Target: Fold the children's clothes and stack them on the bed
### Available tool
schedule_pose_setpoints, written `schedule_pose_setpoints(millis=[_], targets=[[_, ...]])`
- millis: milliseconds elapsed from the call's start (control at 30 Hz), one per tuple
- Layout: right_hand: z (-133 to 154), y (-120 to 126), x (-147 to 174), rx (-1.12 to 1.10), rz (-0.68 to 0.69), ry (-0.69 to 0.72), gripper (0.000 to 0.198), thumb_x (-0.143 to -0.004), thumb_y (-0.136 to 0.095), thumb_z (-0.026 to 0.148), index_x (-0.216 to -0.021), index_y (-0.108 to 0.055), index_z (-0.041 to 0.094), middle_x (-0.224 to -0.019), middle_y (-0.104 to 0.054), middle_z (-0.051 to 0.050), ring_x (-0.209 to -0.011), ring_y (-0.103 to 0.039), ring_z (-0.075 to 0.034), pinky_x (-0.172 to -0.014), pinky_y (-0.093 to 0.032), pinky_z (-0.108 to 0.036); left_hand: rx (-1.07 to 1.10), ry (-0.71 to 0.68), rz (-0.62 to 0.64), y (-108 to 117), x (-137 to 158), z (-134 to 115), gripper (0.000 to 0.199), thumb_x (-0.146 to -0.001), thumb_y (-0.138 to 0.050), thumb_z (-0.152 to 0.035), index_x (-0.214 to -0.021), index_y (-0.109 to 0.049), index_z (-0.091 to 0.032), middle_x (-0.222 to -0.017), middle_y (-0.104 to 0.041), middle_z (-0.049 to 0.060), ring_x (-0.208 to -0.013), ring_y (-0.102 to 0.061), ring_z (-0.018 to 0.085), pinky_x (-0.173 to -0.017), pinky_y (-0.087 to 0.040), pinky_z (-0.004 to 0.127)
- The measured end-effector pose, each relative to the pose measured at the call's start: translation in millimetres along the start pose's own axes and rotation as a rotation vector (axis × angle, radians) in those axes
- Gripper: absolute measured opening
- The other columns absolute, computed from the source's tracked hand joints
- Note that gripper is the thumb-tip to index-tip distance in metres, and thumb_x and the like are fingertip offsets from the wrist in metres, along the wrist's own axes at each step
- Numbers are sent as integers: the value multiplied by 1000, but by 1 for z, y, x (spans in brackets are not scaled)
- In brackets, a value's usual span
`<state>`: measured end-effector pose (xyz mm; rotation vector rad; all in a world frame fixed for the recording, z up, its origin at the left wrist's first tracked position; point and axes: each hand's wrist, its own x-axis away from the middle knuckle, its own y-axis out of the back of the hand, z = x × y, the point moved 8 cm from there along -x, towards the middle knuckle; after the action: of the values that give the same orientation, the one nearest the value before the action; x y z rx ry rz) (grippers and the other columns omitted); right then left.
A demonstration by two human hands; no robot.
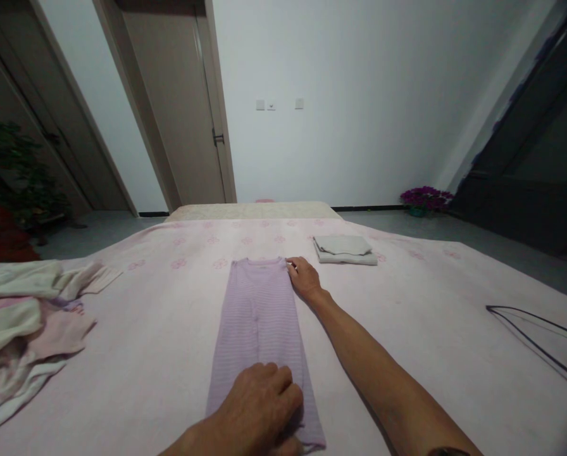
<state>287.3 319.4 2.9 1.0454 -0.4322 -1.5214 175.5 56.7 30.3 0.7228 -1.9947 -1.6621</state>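
Note:
A lavender striped shirt (264,310) lies lengthwise before me in a long narrow shape, its neckline at the far end. My right hand (304,277) reaches to its far right corner, finger and thumb closed on the fabric at the shoulder. Over the near end is my left hand (264,402), fingers curled down onto the shirt by its lower right edge; the fingertips are partly hidden. Beyond my right hand sits a folded light-grey garment (344,249), flat and apart from the shirt. Both pieces rest on a pink flower-patterned sheet (169,329).
Rumpled white and pink clothes (31,335) are heaped at the left. A thin black wire-like object (525,335) lies at the right edge. Past the sheet's far edge there is a beige surface (255,211), then a wall and doors. Purple flowers (426,198) stand on the floor.

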Motion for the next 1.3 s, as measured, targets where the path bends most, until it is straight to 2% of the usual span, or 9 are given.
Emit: schedule_pose_setpoints(millis=[167, 300, 567, 733, 867, 1000, 1133, 1200, 1300], targets=[[-9, 2, -2, -83, 18, -59, 24, -94, -51, 24, -106, -72, 22, -112, -72, -5, -103, -64, -17, -91, -46, -27, 111, 107, -12, 0, 7, 13, 13, -86, -65, -18, -96, -59, -23, -97, -65, 1, -85, -60, 18, -71, -45, 28], [-13, 2, 3, -148, 83, -83, 22, -88, -55, 19, -99, -74, 23, -102, -76, -1, -94, -68, -16, -84, -49, -25, 104, 108, 9, -1, 11, 18, 24, -79, -75, -29, -96, -59, -24, -100, -63, 2, -88, -59, 21, -73, -46, 30], [-15, 6, 23, -193, 141, -81, 25, -85, -55, 20, -100, -75, 21, -90, -77, -1, -82, -68, -15, -75, -49, -24, 57, 145, -13, 1, 12, 19, 14, -81, -62, -13, -91, -58, -22, -95, -63, 3, -83, -59, 19, -71, -46, 28], [-14, 14, 34, -154, 153, -60, 16, -82, -60, 26, -79, -74, 20, -81, -75, -3, -77, -65, -17, -71, -45, -25, -26, 175, 7, -1, 13, 20, 16, -79, -64, -19, -94, -56, -21, -99, -63, 6, -88, -60, 22, -71, -47, 30], [-8, 15, 41, -191, 165, -38, 20, -85, -58, 31, -80, -75, 21, -79, -74, -2, -74, -64, -16, -71, -47, -25, 175, 237, -65, 8, 16, 28, 14, -81, -53, -8, -88, -53, -21, -86, -65, 2, -75, -60, 16, -66, -43, 24], [0, 12, 44, -285, 183, 5, 28, -85, -55, 25, -105, -75, 21, -100, -76, -4, -87, -68, -17, -77, -51, -26, 505, 442, -303, 41, 29, 71, 5, -89, -47, -19, -85, -49, -22, -71, -59, -4, -63, -56, 12, -60, -39, 21], [3, 13, 45, -322, 178, 17, 28, -85, -55, 21, -105, -75, 20, -106, -75, -5, -92, -68, -17, -82, -52, -27, 416, 708, -562, 81, 55, 132, 12, -90, -49, -33, -84, -48, -23, -67, -56, -5, -62, -55, 14, -60, -37, 23], [5, 14, 46, -309, 181, 24, 24, -84, -57, 20, -100, -75, 20, -100, -76, -4, -89, -68, -16, -81, -51, -26, 257, 823, -511, 87, 65, 154, 10, -90, -49, -32, -84, -50, -23, -70, -60, -4, -64, -58, 15, -61, -35, 24], [8, 18, 49, -256, 179, 35, 17, -82, -60, 20, -91, -75, 21, -91, -75, -2, -82, -67, -16, -77, -49, -25, 50, 891, -263, 77, 67, 168, 10, -91, -46, -29, -89, -54, -23, -78, -66, 0, -70, -62, 18, -59, -32, 25]])
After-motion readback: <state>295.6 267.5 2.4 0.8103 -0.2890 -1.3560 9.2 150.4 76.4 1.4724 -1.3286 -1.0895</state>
